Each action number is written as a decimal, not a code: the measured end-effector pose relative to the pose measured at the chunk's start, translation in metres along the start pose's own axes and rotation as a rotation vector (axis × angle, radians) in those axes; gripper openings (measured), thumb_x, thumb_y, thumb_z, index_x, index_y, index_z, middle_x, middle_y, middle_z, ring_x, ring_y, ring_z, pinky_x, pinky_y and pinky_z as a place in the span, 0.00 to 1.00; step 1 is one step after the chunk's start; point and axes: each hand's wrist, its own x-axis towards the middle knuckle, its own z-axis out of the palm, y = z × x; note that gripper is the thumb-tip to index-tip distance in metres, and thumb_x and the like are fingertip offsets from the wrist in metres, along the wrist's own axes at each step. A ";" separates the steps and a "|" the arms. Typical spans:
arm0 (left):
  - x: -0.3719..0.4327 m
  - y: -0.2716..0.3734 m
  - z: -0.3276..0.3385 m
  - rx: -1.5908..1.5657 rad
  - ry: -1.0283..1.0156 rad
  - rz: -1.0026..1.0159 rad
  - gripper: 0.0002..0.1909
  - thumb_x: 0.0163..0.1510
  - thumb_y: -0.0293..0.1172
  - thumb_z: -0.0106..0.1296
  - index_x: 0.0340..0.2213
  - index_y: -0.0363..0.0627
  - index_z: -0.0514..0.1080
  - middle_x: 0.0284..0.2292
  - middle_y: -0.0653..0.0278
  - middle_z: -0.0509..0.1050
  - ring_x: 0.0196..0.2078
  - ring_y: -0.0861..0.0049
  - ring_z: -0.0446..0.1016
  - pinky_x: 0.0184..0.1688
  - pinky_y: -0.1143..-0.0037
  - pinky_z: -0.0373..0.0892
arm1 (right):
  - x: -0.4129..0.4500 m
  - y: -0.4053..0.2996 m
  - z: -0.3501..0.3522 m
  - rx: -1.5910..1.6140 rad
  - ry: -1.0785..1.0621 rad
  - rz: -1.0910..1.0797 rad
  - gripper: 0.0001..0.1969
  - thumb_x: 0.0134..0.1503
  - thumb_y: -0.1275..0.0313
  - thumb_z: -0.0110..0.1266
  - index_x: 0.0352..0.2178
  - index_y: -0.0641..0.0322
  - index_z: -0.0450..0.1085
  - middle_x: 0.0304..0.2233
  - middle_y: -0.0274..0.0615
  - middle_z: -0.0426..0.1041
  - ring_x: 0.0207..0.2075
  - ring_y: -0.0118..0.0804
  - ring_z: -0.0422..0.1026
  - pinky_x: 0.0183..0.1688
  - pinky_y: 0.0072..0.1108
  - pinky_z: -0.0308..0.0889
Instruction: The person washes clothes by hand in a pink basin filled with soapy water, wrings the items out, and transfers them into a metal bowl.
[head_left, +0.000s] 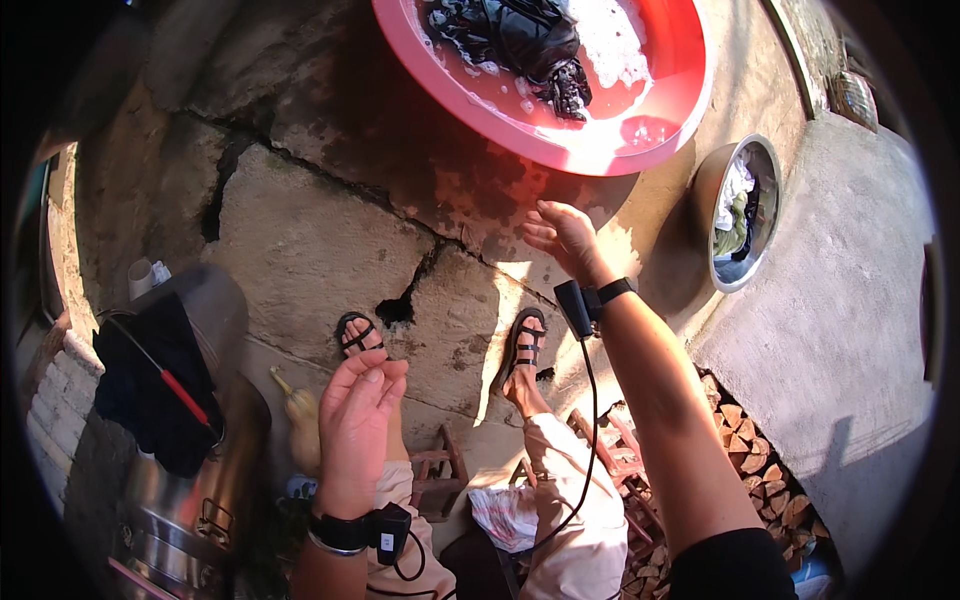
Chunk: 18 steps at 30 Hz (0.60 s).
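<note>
My left hand (360, 416) is raised over my left leg, palm turned up, with loosely curled fingers and nothing in them. A black strap with a small wired device (390, 534) sits on that wrist. Out to the front right, my right hand (564, 236) hangs in the air with bent fingers apart, also without anything. It is nearest to the rim of a large red plastic basin (517, 142). Dark wet clothing (525, 45) lies in the basin among white suds (611, 45). Another wired device (574, 309) is strapped to my right wrist.
A metal bowl (701, 202) at right holds clothes (733, 217) beside a concrete ledge (817, 247). Split firewood (754, 454) is stacked under that ledge. A squash (304, 427), small wooden stools (442, 472) and a steel pot (176, 495) stand near my legs. Cracks (412, 281) cross the floor.
</note>
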 end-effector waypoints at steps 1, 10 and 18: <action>0.001 -0.005 0.004 0.009 -0.018 -0.036 0.10 0.57 0.26 0.46 0.41 0.41 0.68 0.37 0.60 0.74 0.44 0.73 0.71 0.50 0.73 0.65 | -0.002 0.007 -0.041 -0.080 0.143 0.009 0.13 0.55 0.69 0.54 0.40 0.66 0.66 0.35 0.43 0.71 0.32 0.35 0.73 0.34 0.26 0.72; 0.004 -0.099 0.031 0.046 0.019 -0.120 0.10 0.58 0.27 0.44 0.41 0.43 0.67 0.37 0.61 0.74 0.46 0.71 0.70 0.52 0.70 0.63 | 0.065 0.024 -0.378 -0.638 0.688 -0.073 0.28 0.46 0.69 0.59 0.49 0.64 0.61 0.28 0.38 0.71 0.26 0.31 0.68 0.30 0.26 0.66; 0.006 -0.212 0.027 0.136 0.147 -0.229 0.10 0.57 0.26 0.45 0.41 0.42 0.67 0.37 0.61 0.74 0.46 0.73 0.71 0.52 0.71 0.63 | 0.144 0.000 -0.455 -1.255 0.682 -0.433 0.37 0.42 0.65 0.56 0.52 0.76 0.56 0.50 0.64 0.64 0.54 0.55 0.63 0.55 0.29 0.58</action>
